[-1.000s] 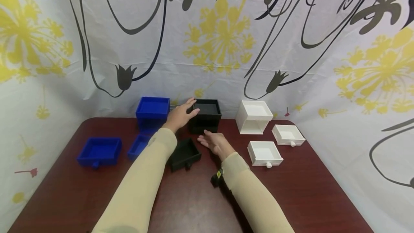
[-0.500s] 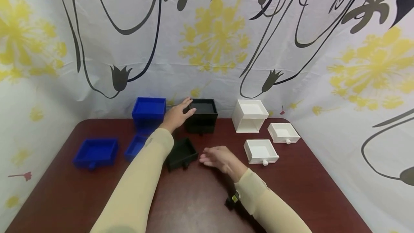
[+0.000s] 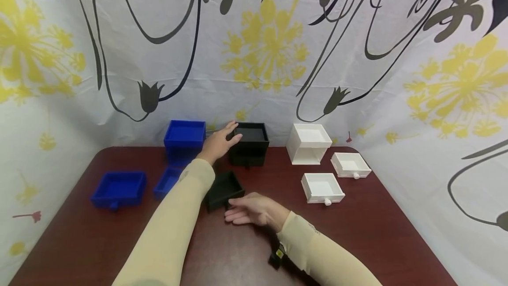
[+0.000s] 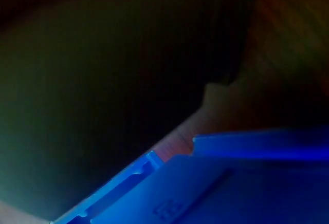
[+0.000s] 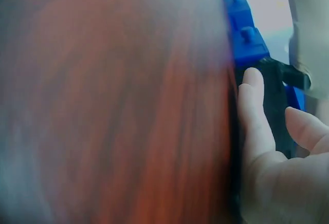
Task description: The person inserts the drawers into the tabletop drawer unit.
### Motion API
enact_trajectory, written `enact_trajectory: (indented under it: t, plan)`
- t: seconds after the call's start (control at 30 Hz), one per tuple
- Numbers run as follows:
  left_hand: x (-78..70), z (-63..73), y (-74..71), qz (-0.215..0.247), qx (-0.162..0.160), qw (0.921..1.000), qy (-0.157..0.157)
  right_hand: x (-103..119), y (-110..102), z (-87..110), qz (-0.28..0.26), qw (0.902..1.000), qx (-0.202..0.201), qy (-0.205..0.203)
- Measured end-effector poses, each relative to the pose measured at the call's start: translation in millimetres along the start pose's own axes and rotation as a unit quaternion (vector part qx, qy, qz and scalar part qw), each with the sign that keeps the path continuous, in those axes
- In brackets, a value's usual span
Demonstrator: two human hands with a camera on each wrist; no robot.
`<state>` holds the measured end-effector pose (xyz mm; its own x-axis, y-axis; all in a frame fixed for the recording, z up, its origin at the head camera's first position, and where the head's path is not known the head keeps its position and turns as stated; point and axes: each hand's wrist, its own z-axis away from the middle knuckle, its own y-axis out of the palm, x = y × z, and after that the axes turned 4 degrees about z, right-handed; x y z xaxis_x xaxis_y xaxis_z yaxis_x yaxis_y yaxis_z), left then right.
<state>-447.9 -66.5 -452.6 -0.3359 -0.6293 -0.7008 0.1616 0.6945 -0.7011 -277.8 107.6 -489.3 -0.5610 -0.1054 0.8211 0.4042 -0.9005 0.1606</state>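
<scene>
In the head view, my left hand (image 3: pixel 217 144) lies at the left side of a black drawer cabinet (image 3: pixel 254 146), thumb and fingertips at its top edge, fingers extended. A small knob shows low on the cabinet's front. My right hand (image 3: pixel 258 210) is in front of a loose black drawer (image 3: pixel 224 190), its fingertips close to that drawer's knob and its fingers nearly straight. The right wrist view shows the right hand (image 5: pixel 272 167) with its thumb apart from its fingers and the black drawer (image 5: pixel 275 98) beyond. The left wrist view is dark, with blue plastic (image 4: pixel 257 183) below.
A blue cabinet (image 3: pixel 184 133) and two blue drawers, one (image 3: pixel 119 187) at far left and one (image 3: pixel 166 181) partly behind the left sleeve, lie left. At right stand a white cabinet (image 3: pixel 310 140) and two white drawers (image 3: pixel 322 186). A patterned cloth (image 3: pixel 270 96) hangs behind the table.
My right hand has drawn back from the black cabinet's front, then moved left to the loose black drawer. A knob now shows low on the cabinet. My left hand has stayed at the cabinet.
</scene>
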Motion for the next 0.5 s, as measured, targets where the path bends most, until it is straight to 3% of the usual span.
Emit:
enact_trajectory:
  t: [0.23,0.5]
  plan:
    - [0.5,-2.5,-0.8,-0.007,-0.002,1.0000,0.000,0.6,9.2,-2.9,-0.017,0.9993,0.030,0.017]
    - [0.8,-1.8,-0.1,-0.004,0.000,1.0000,-0.002,-3.2,17.0,-6.0,-0.050,0.9987,-0.005,0.009]
